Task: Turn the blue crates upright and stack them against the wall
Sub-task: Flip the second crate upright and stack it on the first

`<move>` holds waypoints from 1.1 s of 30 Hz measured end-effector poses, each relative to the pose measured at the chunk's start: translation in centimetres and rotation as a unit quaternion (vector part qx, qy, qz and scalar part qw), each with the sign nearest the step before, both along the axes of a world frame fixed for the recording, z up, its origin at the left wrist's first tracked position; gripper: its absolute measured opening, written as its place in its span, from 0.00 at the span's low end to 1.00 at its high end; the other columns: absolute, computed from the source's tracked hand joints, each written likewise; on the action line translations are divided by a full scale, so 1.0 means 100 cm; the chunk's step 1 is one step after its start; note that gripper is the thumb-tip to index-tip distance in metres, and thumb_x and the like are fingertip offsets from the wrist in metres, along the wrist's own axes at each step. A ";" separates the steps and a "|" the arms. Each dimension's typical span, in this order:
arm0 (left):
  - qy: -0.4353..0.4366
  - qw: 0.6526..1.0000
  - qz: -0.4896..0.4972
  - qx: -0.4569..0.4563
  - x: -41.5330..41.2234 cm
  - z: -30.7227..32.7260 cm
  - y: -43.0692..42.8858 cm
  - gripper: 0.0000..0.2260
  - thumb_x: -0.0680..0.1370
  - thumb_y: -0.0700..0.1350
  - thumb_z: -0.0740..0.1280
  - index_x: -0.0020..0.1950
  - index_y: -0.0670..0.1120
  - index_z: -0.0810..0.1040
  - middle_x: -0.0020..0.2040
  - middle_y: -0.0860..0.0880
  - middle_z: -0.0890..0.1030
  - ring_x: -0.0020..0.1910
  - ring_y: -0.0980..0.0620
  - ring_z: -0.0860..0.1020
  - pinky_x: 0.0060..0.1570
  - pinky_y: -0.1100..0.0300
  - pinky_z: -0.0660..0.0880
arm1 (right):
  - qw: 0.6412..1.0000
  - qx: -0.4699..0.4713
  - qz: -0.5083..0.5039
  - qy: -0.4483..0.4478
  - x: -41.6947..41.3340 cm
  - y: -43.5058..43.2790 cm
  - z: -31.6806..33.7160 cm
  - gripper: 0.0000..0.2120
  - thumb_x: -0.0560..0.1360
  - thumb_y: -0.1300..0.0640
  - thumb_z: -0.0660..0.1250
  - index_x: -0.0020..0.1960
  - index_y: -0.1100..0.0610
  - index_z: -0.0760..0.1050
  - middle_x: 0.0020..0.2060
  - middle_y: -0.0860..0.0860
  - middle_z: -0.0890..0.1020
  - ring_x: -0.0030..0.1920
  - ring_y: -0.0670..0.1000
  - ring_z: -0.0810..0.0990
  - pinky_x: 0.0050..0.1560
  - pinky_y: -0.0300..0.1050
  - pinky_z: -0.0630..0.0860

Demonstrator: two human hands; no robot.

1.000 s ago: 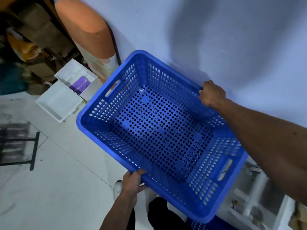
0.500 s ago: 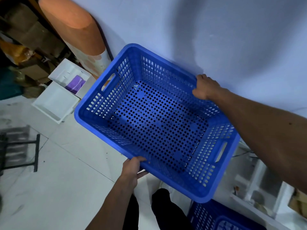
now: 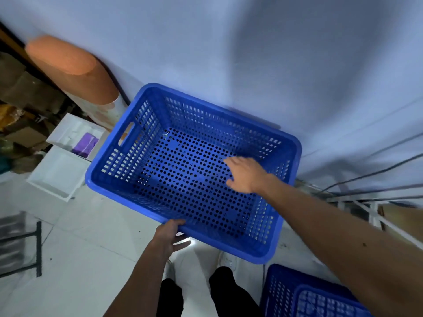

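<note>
Perforations cover the base and walls of the blue crate (image 3: 178, 177), which stands open side up with its far long rim against the wall (image 3: 251, 65). Nothing lies in it. Whether it rests on the floor (image 3: 87, 248) or hangs just above it, you cannot tell from this angle.

Your left hand (image 3: 168, 236) is at the near rim. The thumb lies on top of the rim, and the fingers (image 3: 183, 244) are straight and spread just below it, not curled round it. Your right hand (image 3: 245, 175) is over the inside of the crate, palm down. Its fingers (image 3: 231, 161) are loosely extended and hold nothing.

By your right leg, at the lower right edge of view, stands a second blue crate (image 3: 281, 291) with another blue rim showing inside it.

The floor is pale tile and the wall is plain pale blue. An orange roll (image 3: 73, 72) leans against the wall just left of the crate. Beside it on the floor are white foam trays (image 3: 59, 175), the far one holding a purple block (image 3: 85, 145). A black metal frame (image 3: 39, 248) stands further left, and brown cartons (image 3: 23, 88) are piled in the dark corner. To the right, dark cables (image 3: 366, 175) run along the wall above a white frame (image 3: 370, 216).
</note>
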State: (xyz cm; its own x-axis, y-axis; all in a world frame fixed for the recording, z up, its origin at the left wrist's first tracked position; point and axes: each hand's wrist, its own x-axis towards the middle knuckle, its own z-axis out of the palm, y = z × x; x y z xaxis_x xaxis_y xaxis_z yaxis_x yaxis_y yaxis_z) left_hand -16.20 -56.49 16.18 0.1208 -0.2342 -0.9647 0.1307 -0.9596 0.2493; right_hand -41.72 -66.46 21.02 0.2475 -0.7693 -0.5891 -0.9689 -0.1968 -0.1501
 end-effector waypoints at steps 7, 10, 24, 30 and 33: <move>0.021 0.986 -0.163 0.039 0.031 -0.007 -0.001 0.18 0.77 0.52 0.72 0.61 0.42 0.78 0.54 0.41 0.83 0.50 0.40 0.84 0.44 0.47 0.83 | 0.997 0.068 -0.009 -0.023 0.078 0.087 -0.027 0.32 0.81 0.44 0.57 0.80 0.53 0.51 0.78 0.54 0.60 0.76 0.57 0.61 0.74 0.59 0.58; 0.027 0.965 -0.257 0.051 0.045 -0.012 0.000 0.22 0.75 0.61 0.72 0.54 0.42 0.81 0.52 0.43 0.84 0.50 0.42 0.84 0.48 0.48 0.82 | 0.994 0.095 -0.048 -0.017 0.111 0.110 -0.033 0.31 0.81 0.42 0.55 0.80 0.51 0.52 0.76 0.55 0.63 0.74 0.58 0.64 0.72 0.59 0.62; -0.196 0.648 -0.643 -0.359 0.097 0.010 -0.044 0.26 0.81 0.60 0.61 0.32 0.43 0.77 0.29 0.47 0.81 0.29 0.45 0.79 0.38 0.54 0.80 | 0.965 0.020 -0.260 0.007 0.183 0.156 -0.059 0.19 0.79 0.57 0.60 0.70 0.51 0.67 0.60 0.55 0.78 0.58 0.59 0.77 0.56 0.51 0.70; -0.253 0.400 -0.812 -0.342 0.146 -0.020 -0.076 0.27 0.74 0.68 0.66 0.62 0.49 0.73 0.57 0.50 0.77 0.56 0.46 0.77 0.56 0.50 0.75 | 0.967 -0.087 -0.237 0.014 0.184 0.167 -0.090 0.13 0.80 0.55 0.60 0.63 0.55 0.70 0.54 0.54 0.77 0.55 0.57 0.77 0.57 0.51 0.66; -0.321 0.331 -0.800 -0.385 0.150 -0.042 -0.070 0.20 0.79 0.59 0.64 0.65 0.47 0.73 0.57 0.45 0.80 0.56 0.41 0.78 0.58 0.48 0.73 | 0.959 -0.160 -0.233 0.002 0.177 0.178 -0.102 0.11 0.80 0.54 0.61 0.60 0.59 0.72 0.52 0.56 0.77 0.51 0.59 0.77 0.55 0.53 0.67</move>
State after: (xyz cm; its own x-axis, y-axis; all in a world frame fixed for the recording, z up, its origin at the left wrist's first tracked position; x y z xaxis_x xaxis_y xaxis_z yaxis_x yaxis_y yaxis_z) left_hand -1.21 -63.50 11.99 -0.6299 -0.6399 -0.4402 -0.7075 0.7066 -0.0148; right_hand -24.05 -48.64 10.86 -0.1683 -0.9372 -0.3054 -0.9633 0.2221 -0.1507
